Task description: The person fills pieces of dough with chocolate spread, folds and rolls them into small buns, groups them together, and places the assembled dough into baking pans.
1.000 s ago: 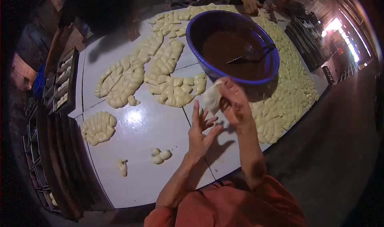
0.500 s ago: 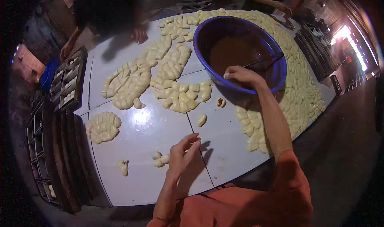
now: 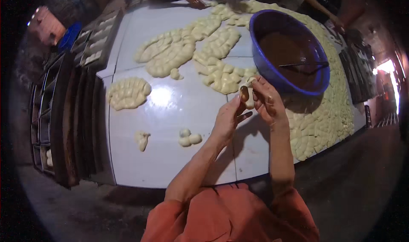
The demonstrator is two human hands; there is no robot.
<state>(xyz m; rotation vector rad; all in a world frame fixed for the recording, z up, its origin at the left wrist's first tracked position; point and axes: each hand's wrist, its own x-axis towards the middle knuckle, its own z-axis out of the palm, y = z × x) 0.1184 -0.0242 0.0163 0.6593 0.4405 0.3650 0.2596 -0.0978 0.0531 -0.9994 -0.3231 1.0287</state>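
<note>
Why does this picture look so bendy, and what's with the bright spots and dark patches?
In the head view, the fisheye lens bows the edges of the white table and darkens the corners; glare whitens its surface left of the left hand; shadows fall between the forearms; the bright patch at right looks washed out.

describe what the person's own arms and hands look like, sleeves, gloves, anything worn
The person wears a dull orange-red shirt whose sleeves leave both forearms bare. The left hand and right hand are ungloved, and no watch or bracelet shows on either wrist. What looks like a brown smear marks the right hand.
</note>
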